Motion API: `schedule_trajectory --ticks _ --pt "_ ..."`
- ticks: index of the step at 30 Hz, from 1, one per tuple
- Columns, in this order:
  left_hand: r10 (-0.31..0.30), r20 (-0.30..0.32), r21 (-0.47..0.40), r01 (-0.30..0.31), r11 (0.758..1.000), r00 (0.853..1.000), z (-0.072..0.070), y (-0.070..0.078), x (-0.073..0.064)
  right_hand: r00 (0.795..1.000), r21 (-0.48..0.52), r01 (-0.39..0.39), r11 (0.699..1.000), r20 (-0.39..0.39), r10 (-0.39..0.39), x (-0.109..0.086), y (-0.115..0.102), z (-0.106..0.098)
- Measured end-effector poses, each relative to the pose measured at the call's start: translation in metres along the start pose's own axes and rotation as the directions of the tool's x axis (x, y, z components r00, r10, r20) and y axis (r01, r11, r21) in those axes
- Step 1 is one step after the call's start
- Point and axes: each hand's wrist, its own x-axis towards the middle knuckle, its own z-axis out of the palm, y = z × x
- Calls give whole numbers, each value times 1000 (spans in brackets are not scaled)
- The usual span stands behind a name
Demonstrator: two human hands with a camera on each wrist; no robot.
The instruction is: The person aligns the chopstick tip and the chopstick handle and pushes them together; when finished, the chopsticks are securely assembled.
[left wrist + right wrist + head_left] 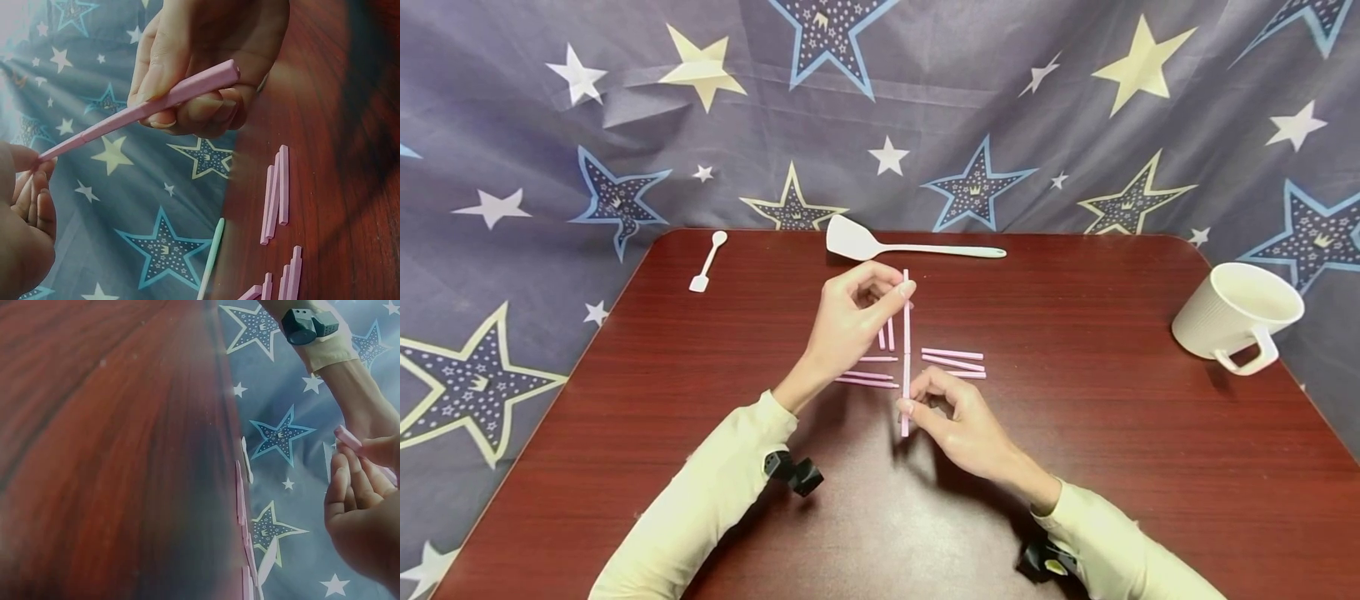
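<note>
A long, thin pink stick (907,342), with a joint line near its middle, stands lengthwise between both hands above the table. Its far end is pinched between the thumb and fingers of my left hand (850,312). Close to the near end, my right hand (958,425) pinches it too, and a short tip sticks out past the thumb (156,81). Shorter pink sticks (953,357) lie in a small group right of the held one. More pink sticks (868,383) lie to its left, partly hidden by my left hand and wrist.
A white spatula (857,242) lies along the table's back edge. At the back left is a small white double-ended spoon (705,265). A ribbed white mug (1236,312) stands at the right edge. Behind the table (1112,333) hangs a star-patterned curtain (925,100).
</note>
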Motion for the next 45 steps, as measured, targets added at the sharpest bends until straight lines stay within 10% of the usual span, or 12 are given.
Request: schedule_trajectory --ticks 24,35,45 --pt "-71 -25 22 72 997 997 -1 -9 -2 998 -115 -31 993 51 37 1 -4 -6" --pt "-15 -65 85 20 996 998 -9 -23 10 987 -449 153 880 107 -117 -3 6 -10" --pt "-77 -79 86 84 993 994 -9 -30 14 979 -490 196 850 147 -141 -3 7 -10"
